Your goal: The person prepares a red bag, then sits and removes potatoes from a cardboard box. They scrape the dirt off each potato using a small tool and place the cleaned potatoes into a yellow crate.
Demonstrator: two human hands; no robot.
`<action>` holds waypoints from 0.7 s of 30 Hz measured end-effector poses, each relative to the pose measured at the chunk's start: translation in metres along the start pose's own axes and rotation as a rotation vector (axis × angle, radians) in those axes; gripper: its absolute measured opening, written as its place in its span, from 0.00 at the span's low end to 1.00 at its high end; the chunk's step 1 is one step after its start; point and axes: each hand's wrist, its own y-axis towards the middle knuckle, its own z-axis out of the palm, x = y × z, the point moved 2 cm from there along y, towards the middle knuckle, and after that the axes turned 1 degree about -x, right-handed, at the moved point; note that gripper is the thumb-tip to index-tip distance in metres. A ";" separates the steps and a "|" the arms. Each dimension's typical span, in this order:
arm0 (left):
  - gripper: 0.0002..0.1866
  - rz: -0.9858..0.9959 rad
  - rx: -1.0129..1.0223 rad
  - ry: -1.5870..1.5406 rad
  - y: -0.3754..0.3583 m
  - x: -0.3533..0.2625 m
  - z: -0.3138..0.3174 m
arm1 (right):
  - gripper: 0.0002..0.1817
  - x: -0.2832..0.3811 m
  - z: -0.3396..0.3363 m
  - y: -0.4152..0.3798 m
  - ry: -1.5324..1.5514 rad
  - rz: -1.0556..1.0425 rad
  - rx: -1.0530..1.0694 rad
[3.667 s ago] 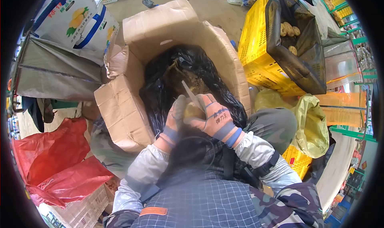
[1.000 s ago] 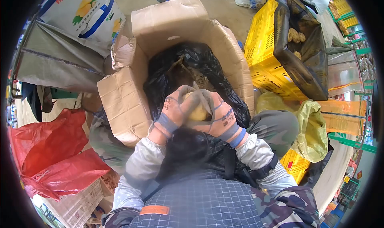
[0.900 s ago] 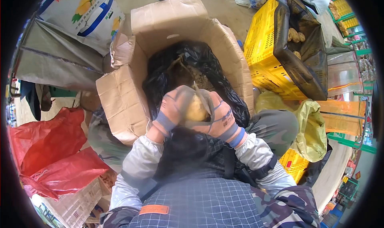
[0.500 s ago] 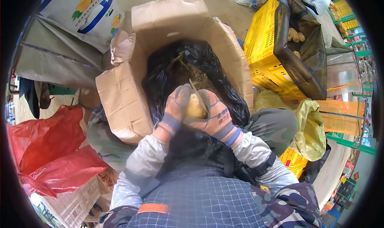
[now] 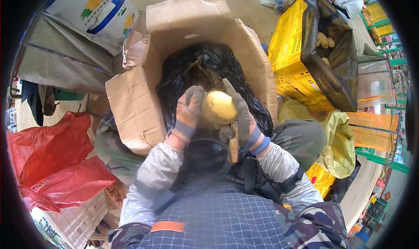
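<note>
The potato was held up against your right hand, its long axis slanting toward you rightward; that hand also clasped a wooden-handled knife. Your left hand was curled alongside, its contact hard to tell. Beyond, a black plastic liner lay inside the cardboard box.

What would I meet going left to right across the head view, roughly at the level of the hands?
Red plastic sheeting, cardboard side flap, left hand, potato, right hand, yellow-green plastic bag.
</note>
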 end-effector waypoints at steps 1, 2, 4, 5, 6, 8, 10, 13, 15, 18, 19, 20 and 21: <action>0.20 0.021 0.048 -0.011 -0.001 -0.001 0.000 | 0.37 0.005 0.008 -0.003 -0.004 -0.024 -0.030; 0.20 0.045 0.096 -0.022 0.000 -0.003 -0.002 | 0.36 0.002 0.005 0.000 -0.034 -0.022 -0.050; 0.20 0.138 0.109 0.009 -0.003 -0.018 0.003 | 0.37 -0.001 -0.009 0.009 -0.103 0.048 0.012; 0.20 0.203 0.072 0.050 -0.009 -0.031 0.012 | 0.37 -0.004 -0.013 0.009 -0.287 -0.102 -0.076; 0.20 0.268 0.030 0.092 -0.013 -0.040 0.017 | 0.37 -0.003 -0.006 0.005 -0.473 -0.249 -0.162; 0.19 0.192 0.054 0.187 -0.015 -0.041 0.018 | 0.36 -0.020 -0.027 0.022 -0.847 -0.378 -0.344; 0.18 0.292 0.076 0.360 -0.013 -0.037 0.019 | 0.34 -0.008 -0.009 0.011 -0.980 -0.543 -0.388; 0.16 0.539 0.090 0.558 -0.010 -0.032 0.019 | 0.32 0.000 -0.007 0.004 -0.419 -0.267 -0.203; 0.15 0.440 0.084 0.418 -0.014 -0.033 0.017 | 0.30 -0.008 -0.011 0.008 -0.104 -0.134 -0.130; 0.14 0.162 0.080 0.098 -0.013 -0.023 0.012 | 0.29 -0.016 -0.014 0.019 -0.100 -0.216 -0.144; 0.15 0.235 0.108 0.162 -0.009 -0.024 0.007 | 0.29 -0.007 -0.007 0.012 -0.092 -0.201 -0.101; 0.16 0.305 0.138 0.225 -0.005 -0.024 -0.001 | 0.30 -0.003 -0.003 0.007 -0.084 -0.184 -0.060; 0.17 0.374 0.168 0.289 -0.003 -0.029 -0.004 | 0.29 -0.003 -0.003 0.007 -0.090 -0.206 -0.085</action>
